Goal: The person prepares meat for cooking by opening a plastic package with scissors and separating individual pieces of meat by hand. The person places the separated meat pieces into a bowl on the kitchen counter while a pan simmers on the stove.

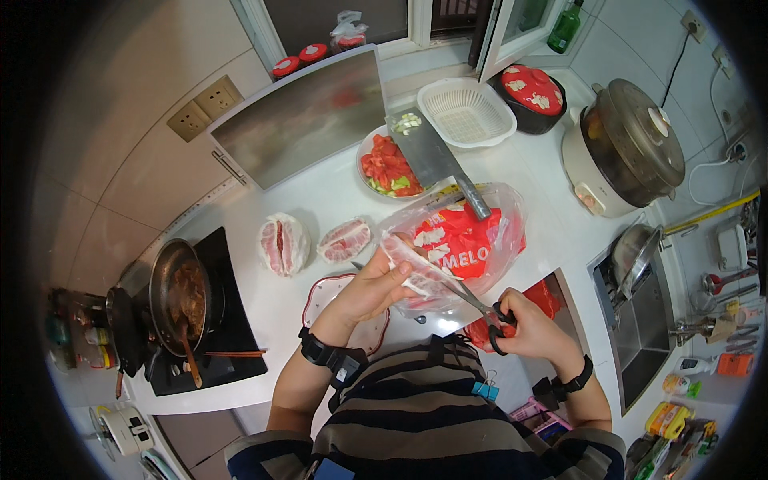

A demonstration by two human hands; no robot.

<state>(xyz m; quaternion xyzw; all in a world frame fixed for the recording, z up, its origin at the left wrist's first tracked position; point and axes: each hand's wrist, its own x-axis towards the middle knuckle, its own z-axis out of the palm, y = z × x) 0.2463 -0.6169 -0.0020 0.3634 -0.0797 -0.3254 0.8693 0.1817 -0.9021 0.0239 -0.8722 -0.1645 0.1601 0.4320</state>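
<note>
My left hand [375, 282] grips a pomelo segment [414, 270] with white pith on it. In my right hand [528, 324] is a pair of scissors [478, 305], whose blades touch the segment's right end. Under the segment lies a clear plastic bag with a red printed pomelo wrapper [468, 249]. A peeled pomelo [283, 245] with a gap down its middle sits to the left. Between it and my left hand is a separate pomelo piece [344, 240]. My left forearm partly covers a red-rimmed white plate [327, 294].
A cleaver [429, 150] bearing chopped white bits rests across a bowl of cut tomatoes [387, 162]. Behind are a white plastic basket [468, 111] and a red-lidded pot [533, 90]. A frying pan [180, 297] with food stands on the left stove; an electric cooker [624, 147] and sink [639, 336] are right.
</note>
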